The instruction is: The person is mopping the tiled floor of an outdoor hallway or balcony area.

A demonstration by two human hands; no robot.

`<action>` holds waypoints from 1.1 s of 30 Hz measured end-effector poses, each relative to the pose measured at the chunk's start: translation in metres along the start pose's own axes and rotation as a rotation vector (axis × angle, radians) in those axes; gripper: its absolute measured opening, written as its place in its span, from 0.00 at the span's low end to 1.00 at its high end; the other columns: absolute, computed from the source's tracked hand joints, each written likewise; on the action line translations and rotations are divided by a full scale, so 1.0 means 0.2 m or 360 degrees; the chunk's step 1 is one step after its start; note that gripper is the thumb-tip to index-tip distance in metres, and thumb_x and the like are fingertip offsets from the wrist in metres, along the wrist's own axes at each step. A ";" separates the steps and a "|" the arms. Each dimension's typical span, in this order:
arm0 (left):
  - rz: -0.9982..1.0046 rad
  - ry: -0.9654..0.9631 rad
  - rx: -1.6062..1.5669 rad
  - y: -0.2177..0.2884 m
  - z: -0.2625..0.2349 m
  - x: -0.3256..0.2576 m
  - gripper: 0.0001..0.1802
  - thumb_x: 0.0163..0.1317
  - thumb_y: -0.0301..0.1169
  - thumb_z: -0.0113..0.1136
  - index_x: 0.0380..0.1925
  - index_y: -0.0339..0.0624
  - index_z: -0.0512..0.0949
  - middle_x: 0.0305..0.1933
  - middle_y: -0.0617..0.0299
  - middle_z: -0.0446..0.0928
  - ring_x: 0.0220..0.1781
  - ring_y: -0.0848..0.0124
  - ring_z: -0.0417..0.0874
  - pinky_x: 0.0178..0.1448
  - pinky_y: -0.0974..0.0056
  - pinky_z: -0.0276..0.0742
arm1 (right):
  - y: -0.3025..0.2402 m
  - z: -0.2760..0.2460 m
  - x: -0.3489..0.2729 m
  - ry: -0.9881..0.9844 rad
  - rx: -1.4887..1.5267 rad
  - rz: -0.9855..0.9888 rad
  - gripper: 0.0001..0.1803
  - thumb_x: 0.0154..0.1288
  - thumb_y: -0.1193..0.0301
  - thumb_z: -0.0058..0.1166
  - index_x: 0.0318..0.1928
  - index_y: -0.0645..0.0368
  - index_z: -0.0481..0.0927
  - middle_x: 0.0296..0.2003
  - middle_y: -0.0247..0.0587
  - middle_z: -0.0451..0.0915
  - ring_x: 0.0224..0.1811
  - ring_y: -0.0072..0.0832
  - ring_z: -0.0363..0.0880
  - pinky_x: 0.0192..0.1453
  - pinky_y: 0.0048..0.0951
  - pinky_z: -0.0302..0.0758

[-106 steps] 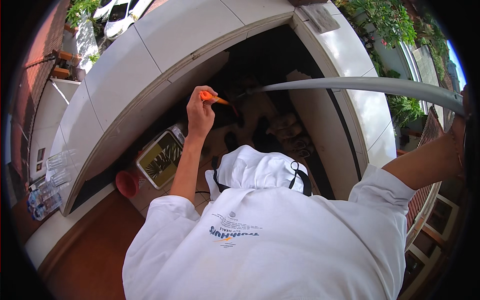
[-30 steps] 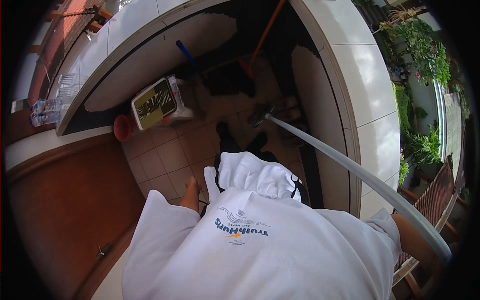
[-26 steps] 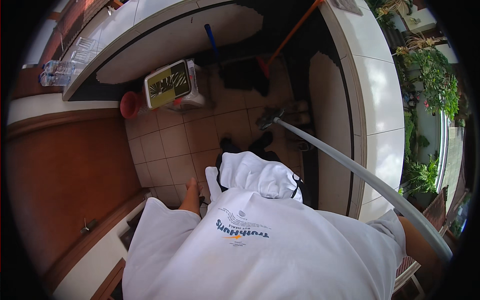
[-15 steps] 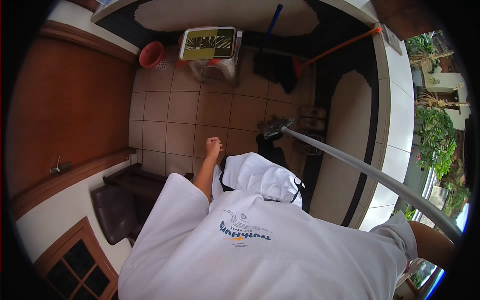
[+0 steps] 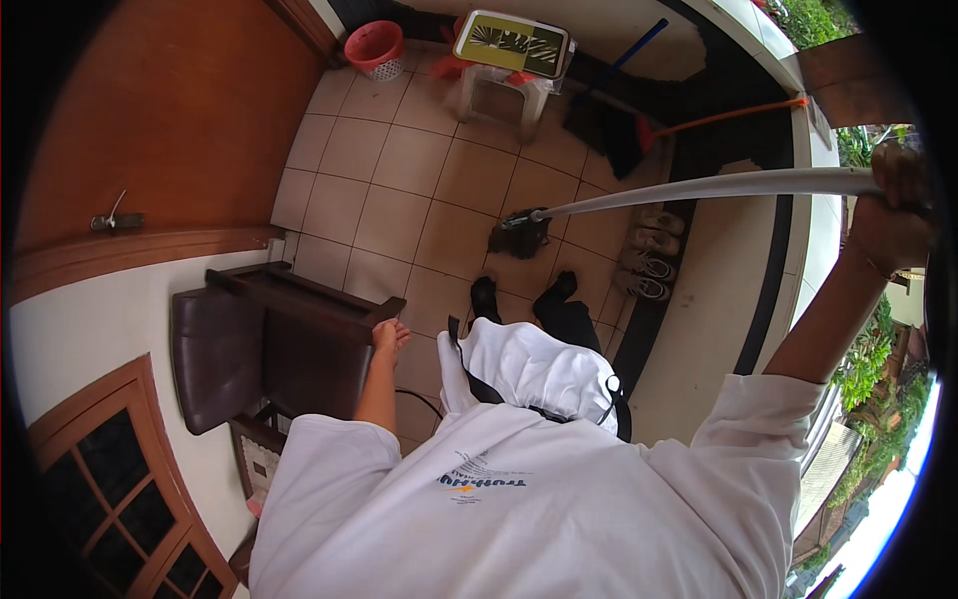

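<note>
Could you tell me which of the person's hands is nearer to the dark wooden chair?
Left. The left hand rests at the chair's armrest corner; the right hand grips the long pale pole, far off.

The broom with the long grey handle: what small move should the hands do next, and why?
Probably draw the broom back across the tiled floor. The right hand grips the handle's top, the bristle head rests on the tiles ahead of the feet, and the left hand is on the dark chair.

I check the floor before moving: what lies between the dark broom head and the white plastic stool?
In the head view, only bare beige floor tiles lie between the dark broom head and the white plastic stool.
</note>
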State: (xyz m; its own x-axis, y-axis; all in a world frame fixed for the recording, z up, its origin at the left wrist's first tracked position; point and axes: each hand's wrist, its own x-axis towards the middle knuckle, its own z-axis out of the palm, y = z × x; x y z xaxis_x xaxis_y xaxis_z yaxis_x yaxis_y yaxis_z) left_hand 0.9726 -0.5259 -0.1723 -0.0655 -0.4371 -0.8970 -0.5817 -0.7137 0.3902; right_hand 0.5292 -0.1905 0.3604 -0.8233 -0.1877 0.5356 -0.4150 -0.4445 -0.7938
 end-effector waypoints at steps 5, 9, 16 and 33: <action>-0.0038 0.0099 -0.0194 -0.05 -0.12 -0.01 0.15 0.58 0.31 0.48 0.43 0.37 0.71 0.37 0.54 0.76 0.30 0.64 0.80 0.31 0.64 0.77 | 0.33 0.25 -0.38 0.0408 -0.0224 0.0103 0.15 0.56 0.70 0.48 0.16 0.53 0.60 0.09 0.32 0.57 0.10 0.20 0.52 0.20 0.27 0.60; 0.0048 -0.0072 -0.0130 -0.09 0.01 -0.03 0.14 0.57 0.31 0.49 0.43 0.39 0.71 0.36 0.57 0.77 0.30 0.66 0.80 0.30 0.65 0.77 | 0.61 0.23 -0.68 0.0350 -0.0196 0.0242 0.14 0.57 0.71 0.47 0.16 0.55 0.62 0.09 0.34 0.60 0.11 0.23 0.59 0.22 0.29 0.66; 0.1707 -0.0950 0.0890 0.10 0.89 -0.65 0.32 0.46 0.26 0.62 0.53 0.41 0.63 0.56 0.51 0.65 0.52 0.60 0.71 0.53 0.58 0.71 | 0.49 0.12 -1.34 0.0180 -0.0931 0.0883 0.14 0.57 0.65 0.50 0.19 0.58 0.70 0.37 0.39 0.75 0.46 0.28 0.69 0.51 0.32 0.61; 0.2948 -0.1992 0.1333 -0.05 1.40 -2.19 0.16 0.51 0.31 0.53 0.08 0.40 0.74 0.06 0.55 0.67 0.08 0.59 0.69 0.19 0.62 0.70 | -1.11 -0.34 -1.52 0.0140 -0.0002 -0.0202 0.20 0.57 0.60 0.52 0.10 0.50 0.67 0.06 0.34 0.66 0.09 0.18 0.68 0.24 0.23 0.71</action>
State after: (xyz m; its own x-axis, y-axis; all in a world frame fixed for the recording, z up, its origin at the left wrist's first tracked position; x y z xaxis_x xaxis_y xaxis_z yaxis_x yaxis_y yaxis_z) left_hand 0.7791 -0.1738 0.1596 -0.7629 0.5273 0.3741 0.5786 0.2987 0.7589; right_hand 0.8455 0.0246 0.3544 -0.7948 -0.0526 0.6046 -0.5185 -0.4588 -0.7216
